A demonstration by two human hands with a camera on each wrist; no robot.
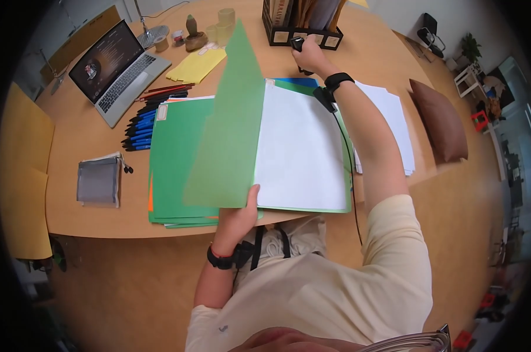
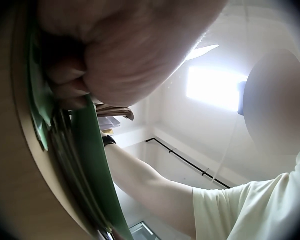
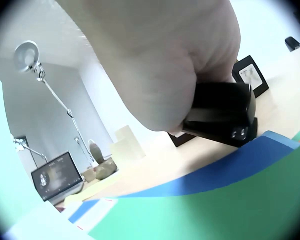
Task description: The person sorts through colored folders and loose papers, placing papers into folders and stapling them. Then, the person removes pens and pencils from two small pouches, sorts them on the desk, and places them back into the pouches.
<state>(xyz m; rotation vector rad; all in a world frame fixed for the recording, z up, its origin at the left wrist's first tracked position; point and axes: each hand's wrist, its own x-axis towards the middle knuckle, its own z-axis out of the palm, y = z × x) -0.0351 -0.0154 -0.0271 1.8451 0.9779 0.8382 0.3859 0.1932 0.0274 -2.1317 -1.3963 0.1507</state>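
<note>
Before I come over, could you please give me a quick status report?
Left fingers holding green folder, cover raised. Right fingers gripping black stapler. White paper exposed; black file box close beyond stapler.

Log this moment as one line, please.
left hand: grips green folder at lower edge | right hand: grips black tool | folder: open, white paper inside

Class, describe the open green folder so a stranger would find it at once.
Start at the wooden desk and go to the near edge before the person, where a pile of folders lies. The open green folder is on top at the right, its lower edge held by the left hand. Unlike the flat green folder beside it, its cover is lifted, baring white paper.
</note>
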